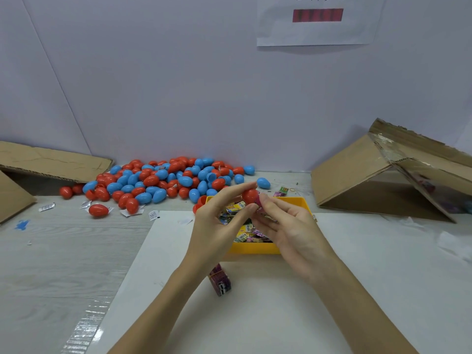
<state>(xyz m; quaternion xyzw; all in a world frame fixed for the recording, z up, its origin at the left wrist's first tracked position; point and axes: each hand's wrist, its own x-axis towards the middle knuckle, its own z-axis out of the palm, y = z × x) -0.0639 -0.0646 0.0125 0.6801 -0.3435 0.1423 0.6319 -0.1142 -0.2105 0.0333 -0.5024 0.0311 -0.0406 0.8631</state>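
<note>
My left hand (219,226) pinches a red plastic egg half (249,195) between thumb and fingertips, just above a yellow tray (255,249). My right hand (286,226) meets it from the right and pinches a small pink packet (260,204) against the egg half. The tray is full of small colourful packets (245,232). A bundle of purple packets bound with a rubber band (221,279) stands on the white sheet (255,315) under my left wrist.
A big heap of red and blue plastic eggs (163,180) lies at the back left, with loose white slips (153,215) near it. Tipped cardboard boxes stand at the left (51,162) and right (383,175). A wall rises behind.
</note>
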